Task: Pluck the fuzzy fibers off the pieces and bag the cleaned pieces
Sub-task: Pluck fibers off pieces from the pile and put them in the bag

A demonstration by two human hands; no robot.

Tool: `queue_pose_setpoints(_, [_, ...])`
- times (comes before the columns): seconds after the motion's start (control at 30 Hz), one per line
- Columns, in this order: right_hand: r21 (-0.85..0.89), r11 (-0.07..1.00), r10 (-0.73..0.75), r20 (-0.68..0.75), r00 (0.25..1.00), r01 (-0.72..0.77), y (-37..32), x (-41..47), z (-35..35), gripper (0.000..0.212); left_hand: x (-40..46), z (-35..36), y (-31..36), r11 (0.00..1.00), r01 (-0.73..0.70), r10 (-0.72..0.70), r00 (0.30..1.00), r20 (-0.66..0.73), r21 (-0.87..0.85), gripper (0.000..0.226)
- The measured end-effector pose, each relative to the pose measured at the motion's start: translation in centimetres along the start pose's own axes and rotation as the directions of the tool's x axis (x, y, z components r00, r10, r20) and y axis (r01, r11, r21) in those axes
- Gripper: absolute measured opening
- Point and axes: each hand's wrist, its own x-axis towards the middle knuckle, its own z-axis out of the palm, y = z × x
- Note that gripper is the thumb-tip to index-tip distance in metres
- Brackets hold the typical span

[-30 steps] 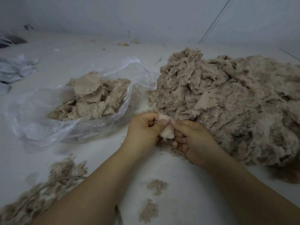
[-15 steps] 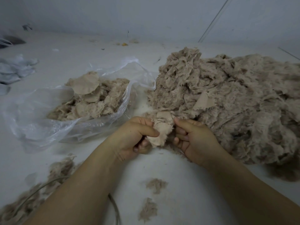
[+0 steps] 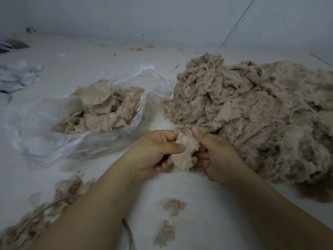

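A small beige fabric piece (image 3: 185,152) with fuzzy edges is held between both hands, its smooth back facing me. My left hand (image 3: 155,152) pinches its left edge with thumb over fingers. My right hand (image 3: 214,154) grips its right edge, thumb raised above it. A big heap of fuzzy beige pieces (image 3: 255,112) lies just behind and right of my hands. A clear plastic bag (image 3: 59,136) lies open to the left, holding several beige pieces (image 3: 100,109).
Plucked fluff lies on the white table: a loose pile (image 3: 46,204) at lower left and two tufts (image 3: 173,206) near me. A thin cable (image 3: 128,233) runs under my left forearm. Pale cloth pieces (image 3: 16,76) sit at far left.
Both hands drew the piece slightly toward me, away from the heap, and turned it so more of its smooth back shows. My right thumb has lifted.
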Motion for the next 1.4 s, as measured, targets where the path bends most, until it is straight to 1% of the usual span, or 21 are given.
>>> queue_pose_setpoints(0.07, [0.016, 1.0, -0.027, 0.043, 0.999, 0.026, 0.0, -0.1, -0.1, 0.032, 0.2, 0.4, -0.2, 0.998, -0.068, 0.069, 0.997, -0.029, 0.016, 0.009])
queue_pose_setpoints(0.13, [-0.015, 0.999, -0.031, 0.043, 0.999, 0.032, -0.1, -0.1, -0.3, 0.042, 0.5, 0.4, -0.4, 0.994, -0.112, 0.112, 0.993, -0.045, 0.004, 0.009])
queue_pose_setpoints(0.23, [-0.077, 0.997, -0.015, 0.009, 1.0, 0.016, -0.2, -0.1, -0.2, 0.046, 0.6, 0.5, -0.5, 0.995, -0.094, 0.096, 0.994, -0.061, 0.027, 0.013])
queue_pose_setpoints(0.3, [-0.077, 0.997, -0.003, -0.023, 1.0, 0.001, -0.2, 0.0, -0.1, 0.038, 0.6, 0.6, -0.5, 0.997, -0.07, 0.073, 0.993, -0.088, 0.03, 0.03])
queue_pose_setpoints(0.37, [-0.096, 0.995, 0.0, -0.028, 1.0, -0.003, -0.1, 0.0, -0.1, 0.021, 0.6, 0.8, -0.5, 0.998, -0.056, 0.056, 0.989, -0.138, 0.008, 0.042])
queue_pose_setpoints(0.4, [-0.102, 0.995, 0.008, -0.023, 1.0, -0.011, -0.1, -0.1, -0.1, 0.015, 0.6, 0.9, -0.4, 0.999, -0.051, 0.048, 0.984, -0.169, -0.016, 0.042])
queue_pose_setpoints(0.47, [-0.098, 0.995, 0.023, -0.032, 0.999, -0.026, 0.0, 0.0, -0.1, 0.015, 0.7, 1.0, -0.3, 0.996, -0.064, 0.046, 0.969, -0.242, -0.069, 0.034])
queue_pose_setpoints(0.57, [-0.082, 0.996, 0.034, -0.056, 0.998, -0.039, 0.1, 0.2, -0.2, 0.018, 0.9, 0.9, -0.4, 0.982, -0.117, 0.061, 0.939, -0.339, -0.149, 0.04])
queue_pose_setpoints(0.7, [-0.064, 0.996, 0.051, -0.076, 0.996, -0.056, 0.1, 0.2, -0.1, 0.019, 1.0, 1.3, -0.6, 0.971, -0.148, 0.064, 0.917, -0.394, -0.186, 0.037])
queue_pose_setpoints(0.8, [-0.047, 0.997, 0.059, -0.077, 0.995, -0.063, 0.1, 0.3, -0.2, 0.022, 1.3, 1.0, -0.5, 0.941, -0.191, 0.04, 0.882, -0.469, -0.28, 0.029])
queue_pose_setpoints(0.83, [-0.03, 0.998, 0.059, -0.083, 0.995, -0.062, 0.2, 0.3, -0.2, 0.024, 1.4, 0.7, -0.4, 0.939, -0.194, 0.034, 0.875, -0.482, -0.285, 0.028])
queue_pose_setpoints(0.9, [0.013, 0.999, 0.05, -0.09, 0.995, -0.049, 0.2, 0.3, -0.1, 0.025, 1.2, 0.4, -0.2, 0.964, -0.136, 0.017, 0.889, -0.458, -0.227, 0.033])
queue_pose_setpoints(0.93, [0.029, 0.999, 0.043, -0.087, 0.995, -0.04, 0.1, 0.3, -0.1, 0.022, 1.0, 0.3, -0.1, 0.982, -0.08, 0.001, 0.909, -0.417, -0.173, 0.039])
queue_pose_setpoints(1.0, [0.033, 0.999, 0.03, -0.068, 0.997, -0.028, 0.1, 0.1, 0.0, 0.019, 0.5, 0.4, -0.1, 0.999, 0.022, -0.035, 0.958, -0.284, -0.048, 0.053])
queue_pose_setpoints(1.03, [0.03, 0.999, 0.026, -0.052, 0.998, -0.025, 0.0, 0.1, -0.1, 0.019, 0.4, 0.6, -0.1, 0.999, 0.054, -0.053, 0.978, -0.203, 0.0, 0.053])
queue_pose_setpoints(1.1, [0.02, 1.0, 0.008, -0.024, 1.0, -0.008, -0.1, 0.1, -0.1, 0.022, 0.0, 0.7, -0.1, 0.996, 0.074, -0.07, 0.994, -0.082, 0.043, 0.038])
queue_pose_setpoints(1.13, [0.026, 1.0, 0.003, -0.027, 1.0, -0.003, -0.1, 0.2, -0.1, 0.022, 0.0, 0.7, -0.1, 0.996, 0.075, -0.071, 0.995, -0.067, 0.054, 0.03])
queue_pose_setpoints(1.2, [0.071, 0.997, 0.023, -0.063, 0.998, -0.019, -0.1, 0.4, -0.2, 0.032, 0.0, 0.8, -0.1, 0.995, 0.065, -0.056, 0.993, -0.107, 0.082, 0.018])
queue_pose_setpoints(1.23, [0.079, 0.996, 0.033, -0.068, 0.997, -0.028, -0.1, 0.4, -0.3, 0.035, 0.0, 0.8, -0.1, 0.993, 0.052, -0.037, 0.991, -0.13, 0.109, 0.016])
queue_pose_setpoints(1.33, [-0.033, 0.999, 0.022, -0.004, 1.0, -0.022, -0.1, 0.3, -0.4, 0.026, -0.2, 1.0, 0.1, 0.98, 0.027, 0.002, 0.989, -0.145, 0.196, 0.016])
queue_pose_setpoints(1.4, [-0.057, 0.998, 0.024, -0.039, 0.999, -0.027, 0.1, 0.3, -0.3, 0.018, -0.3, 1.0, 0.3, 0.978, 0.032, -0.008, 0.993, -0.115, 0.206, 0.014])
